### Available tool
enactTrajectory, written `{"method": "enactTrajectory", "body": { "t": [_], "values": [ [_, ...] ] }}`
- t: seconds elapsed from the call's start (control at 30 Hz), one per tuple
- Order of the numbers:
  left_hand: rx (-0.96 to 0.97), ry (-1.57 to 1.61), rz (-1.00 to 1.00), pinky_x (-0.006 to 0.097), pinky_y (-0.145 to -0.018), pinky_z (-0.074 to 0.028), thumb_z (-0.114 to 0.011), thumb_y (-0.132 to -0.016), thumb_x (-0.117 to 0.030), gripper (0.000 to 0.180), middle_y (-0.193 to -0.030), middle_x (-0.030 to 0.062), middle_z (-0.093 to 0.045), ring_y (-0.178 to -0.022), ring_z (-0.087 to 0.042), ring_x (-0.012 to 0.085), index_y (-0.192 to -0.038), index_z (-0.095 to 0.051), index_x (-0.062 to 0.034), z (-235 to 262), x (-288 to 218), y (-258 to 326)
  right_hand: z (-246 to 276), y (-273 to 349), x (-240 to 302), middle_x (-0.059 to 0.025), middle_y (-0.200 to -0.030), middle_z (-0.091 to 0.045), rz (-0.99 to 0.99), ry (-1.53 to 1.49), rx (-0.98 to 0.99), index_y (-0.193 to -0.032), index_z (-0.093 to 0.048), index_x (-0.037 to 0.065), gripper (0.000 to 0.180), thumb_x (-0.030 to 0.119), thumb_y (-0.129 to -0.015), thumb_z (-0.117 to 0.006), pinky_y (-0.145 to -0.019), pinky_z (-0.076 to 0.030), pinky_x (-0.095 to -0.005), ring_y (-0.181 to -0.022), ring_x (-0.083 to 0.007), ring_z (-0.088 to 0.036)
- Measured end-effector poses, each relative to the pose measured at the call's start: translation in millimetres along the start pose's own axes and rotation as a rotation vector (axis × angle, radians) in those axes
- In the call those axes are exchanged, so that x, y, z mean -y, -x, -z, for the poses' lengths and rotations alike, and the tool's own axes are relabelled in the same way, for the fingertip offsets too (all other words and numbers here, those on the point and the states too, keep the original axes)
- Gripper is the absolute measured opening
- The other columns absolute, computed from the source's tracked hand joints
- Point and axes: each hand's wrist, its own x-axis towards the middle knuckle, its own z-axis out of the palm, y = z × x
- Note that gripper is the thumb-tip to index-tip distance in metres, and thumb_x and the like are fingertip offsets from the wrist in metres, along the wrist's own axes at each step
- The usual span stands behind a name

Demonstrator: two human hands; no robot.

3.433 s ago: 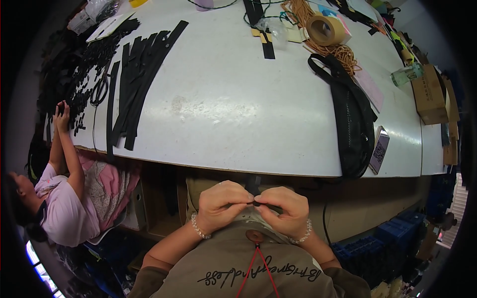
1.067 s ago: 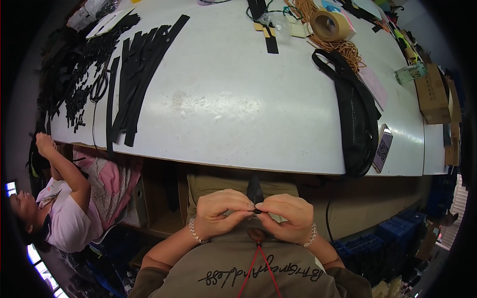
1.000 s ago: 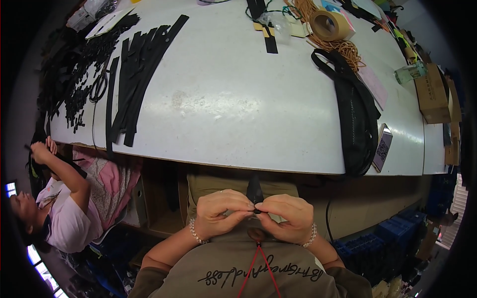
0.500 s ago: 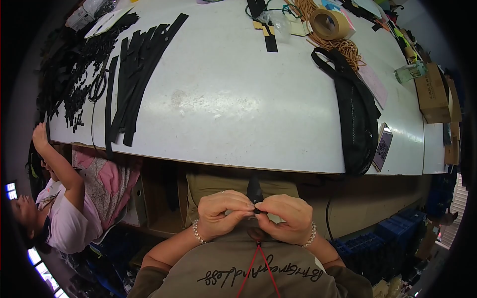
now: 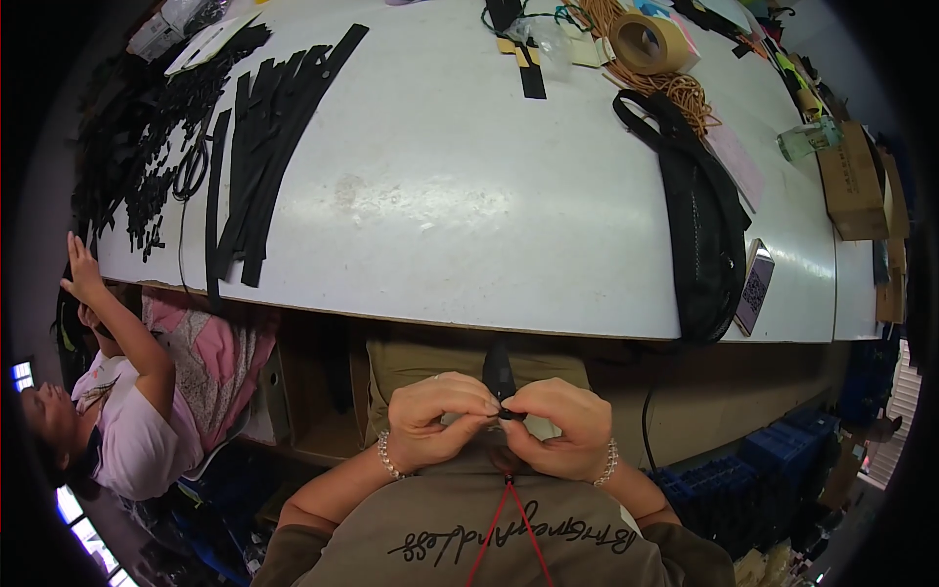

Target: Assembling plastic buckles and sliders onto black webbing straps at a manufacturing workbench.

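Just off the table's near edge, in front of my body, both hands pinch a short black strap (image 5: pixel 500 372). Its wide part points away from me, and its near end is between my fingertips. My left hand (image 5: pixel 435 416) is closed at the left of that end, thumb against fingers. From the right, my right hand (image 5: pixel 562 423) pinches the same end, where a small dark piece shows between the hands. Its detail is too small to make out. A beaded bracelet circles each wrist.
A white table (image 5: pixel 440 264) spans the view. On it lie long black straps (image 5: pixel 293 147), a heap of black pieces (image 5: pixel 147 147), a black bag (image 5: pixel 699 245), a phone (image 5: pixel 754 293) and a tape roll (image 5: pixel 648 44). A co-worker (image 5: pixel 137 411) sits at left; blue crates (image 5: pixel 782 450) stand right.
My fingers have shifted slightly at the strap's near end, and my right hand has moved a touch to the left. At the far left, the co-worker's raised hand has opened and moved a little.
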Motion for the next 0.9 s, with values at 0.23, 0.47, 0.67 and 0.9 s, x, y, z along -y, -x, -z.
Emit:
{"method": "enactTrajectory", "body": {
  "t": [0.23,0.47,0.67,0.9],
  "values": [
    [-0.026,0.007,0.039,0.030,-0.067,-0.052,-0.066,-0.074,0.006,0.012,-0.081,0.0101,-0.067,-0.075,-0.065,0.0217,-0.083,-0.064,-0.0006,-2.2,1.0,1.7,-0.6,-2.4,1.8,-0.0077,-0.074,-0.065,0.039,0.035,-0.009,-0.082,-0.065,0.005,0.020,0.000,-0.064,-0.071,-0.054,-0.051,-0.0262,-0.063,-0.0192,-0.065],
    [-0.047,0.043,0.065,0.029,-0.067,-0.052,-0.065,-0.074,0.006,0.012,-0.082,0.0111,-0.067,-0.076,-0.065,0.0214,-0.084,-0.064,0.0005,-2.7,4.2,3.1,-1.5,-1.1,-1.4,-0.0095,-0.077,-0.065,0.033,0.036,-0.002,-0.086,-0.064,0.002,0.021,-0.002,-0.067,-0.070,-0.056,-0.052,-0.0269,-0.065,-0.0207,-0.065],
    [-0.068,0.125,0.073,0.028,-0.067,-0.051,-0.068,-0.074,0.006,0.013,-0.082,0.0118,-0.066,-0.076,-0.064,0.0214,-0.085,-0.064,0.0012,-3.9,4.7,0.7,-2.1,4.8,-5.4,-0.0115,-0.080,-0.067,-0.051,-0.043,-0.059,-0.085,-0.065,0.001,0.019,-0.002,-0.068,-0.073,-0.060,-0.052,-0.0255,-0.068,-0.0197,-0.066],
    [-0.057,0.155,0.094,0.028,-0.067,-0.051,-0.069,-0.073,0.007,0.011,-0.080,0.0118,-0.066,-0.076,-0.064,0.0204,-0.081,-0.064,0.0018,-3.1,8.7,3.4,1.0,8.0,0.7,-0.0093,-0.080,-0.067,-0.109,0.049,0.026,-0.082,-0.065,0.003,0.016,0.000,-0.069,-0.074,-0.060,-0.053,-0.0267,-0.069,-0.0204,-0.067]
  ]
}}
